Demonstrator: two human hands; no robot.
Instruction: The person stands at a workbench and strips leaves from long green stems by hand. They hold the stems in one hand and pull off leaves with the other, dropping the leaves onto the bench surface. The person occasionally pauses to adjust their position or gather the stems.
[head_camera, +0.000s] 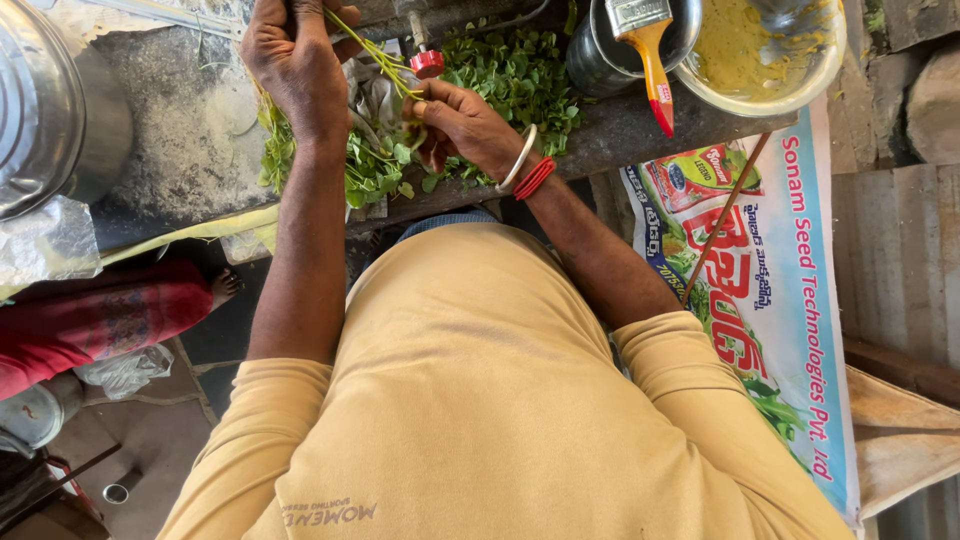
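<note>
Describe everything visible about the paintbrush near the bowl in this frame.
The paintbrush has a yellow, seemingly wooden handle with a red-dipped tip, a shiny metal ferrule and pale bristles. It stands propped in a dark metal container, bristle end inside and handle sloping out over the rim toward the counter edge. Beside it sits a metal bowl smeared with yellowish paste. Neither hand touches it; both are busy with the leafy greens.

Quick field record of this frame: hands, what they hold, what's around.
left hand: grips thin green stems
right hand: pinches at the stems, over the leaves
right wrist: white and red bangles
surface: grey slab
nearby: brush in a metal pot, bowl of yellow paste, red knob
left edge: another person's foot
</note>
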